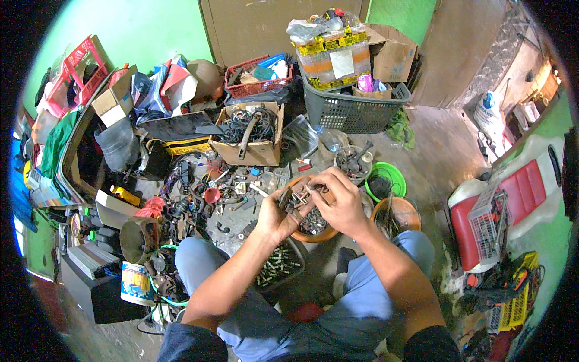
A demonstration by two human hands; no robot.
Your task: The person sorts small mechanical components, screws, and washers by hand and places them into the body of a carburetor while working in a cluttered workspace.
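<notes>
My left hand (278,218) is cupped, palm up, around several small brownish metal parts (298,199). Right beside it, my right hand (341,204) is closed in a pinch over those parts; what its fingertips hold is too small to make out. Both hands are above an orange bowl (315,238) with small metal pieces in it. Closer to my lap is a dark tray (300,252) holding many little cylindrical metal pieces (278,265), partly hidden by my left forearm.
Loose hardware (226,202) covers the floor at left. Around me stand a green basin (399,178), another orange bowl (416,221), a cardboard box (253,158) of cables, a grey basket (356,114) and a white bucket (134,283). A red-and-white seat (522,190) is at right.
</notes>
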